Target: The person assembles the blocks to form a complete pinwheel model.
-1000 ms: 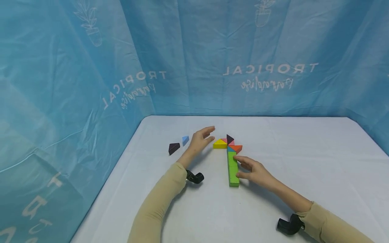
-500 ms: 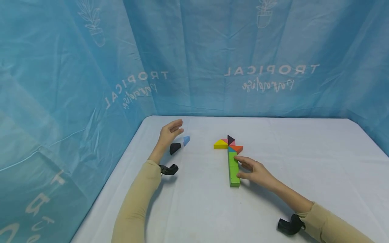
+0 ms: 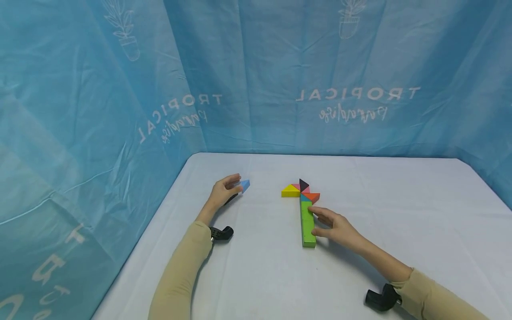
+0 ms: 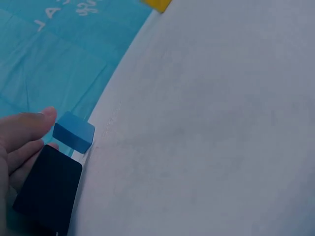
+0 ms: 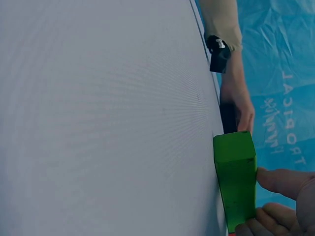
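My left hand (image 3: 225,192) is at a light-blue block (image 3: 245,185), thumb and fingers apart. In the left wrist view, the blue block (image 4: 74,132) lies just past the fingertips; contact cannot be told. A black block (image 4: 49,189) sits beside the fingers, mostly hidden by the hand in the head view. Along the right side of a green row of blocks (image 3: 307,224), my right hand (image 3: 336,227) rests its thumb and fingertips. At that row's far end, a yellow block (image 3: 290,191), an orange block (image 3: 313,196), a teal block (image 3: 304,198), a black triangle (image 3: 303,185) and pink pieces meet.
A white cloth covers the table (image 3: 264,275). Blue printed curtains (image 3: 272,89) hang behind it and along its left side. Black wrist cameras sit on both arms, the left one (image 3: 222,234) and the right one (image 3: 380,298) low over the table.
My left hand has moved left from beside the yellow block, then lowered to the light-blue block, covering most of the black one. The right hand has stayed at the green blocks.
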A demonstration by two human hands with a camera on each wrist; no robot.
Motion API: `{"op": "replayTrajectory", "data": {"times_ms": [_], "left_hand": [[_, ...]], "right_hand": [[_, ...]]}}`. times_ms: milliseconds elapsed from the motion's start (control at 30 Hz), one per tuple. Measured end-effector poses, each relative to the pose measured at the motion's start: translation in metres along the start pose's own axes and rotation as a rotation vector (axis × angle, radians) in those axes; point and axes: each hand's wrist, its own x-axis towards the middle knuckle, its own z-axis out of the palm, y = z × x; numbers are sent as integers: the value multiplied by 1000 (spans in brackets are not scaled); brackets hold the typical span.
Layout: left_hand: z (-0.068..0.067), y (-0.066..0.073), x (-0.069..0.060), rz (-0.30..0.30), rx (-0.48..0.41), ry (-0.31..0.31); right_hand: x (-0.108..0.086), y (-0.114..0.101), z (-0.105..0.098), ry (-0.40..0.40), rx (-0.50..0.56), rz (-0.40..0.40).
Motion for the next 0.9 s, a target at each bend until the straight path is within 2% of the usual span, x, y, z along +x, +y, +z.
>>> {"op": "replayTrajectory", "data": {"times_ms": [167, 200, 300, 533, 733, 900], "left_hand": [[3, 0, 0, 5, 47, -5], [4, -5, 1, 9, 55, 1], [5, -7, 2, 24, 66, 12], [8, -5, 0, 35, 104, 29], [8, -5, 0, 45, 89, 45], [3, 2, 2, 60, 41, 77]], "right_hand": [[0, 0, 0, 9, -9, 7], [0, 0, 0, 10, -11, 7], [1, -1, 0, 10, -9, 8], [0, -2, 0, 6, -2, 15], [0, -2, 1, 5, 4, 26], [0, -2, 1, 4, -2, 29]]}}
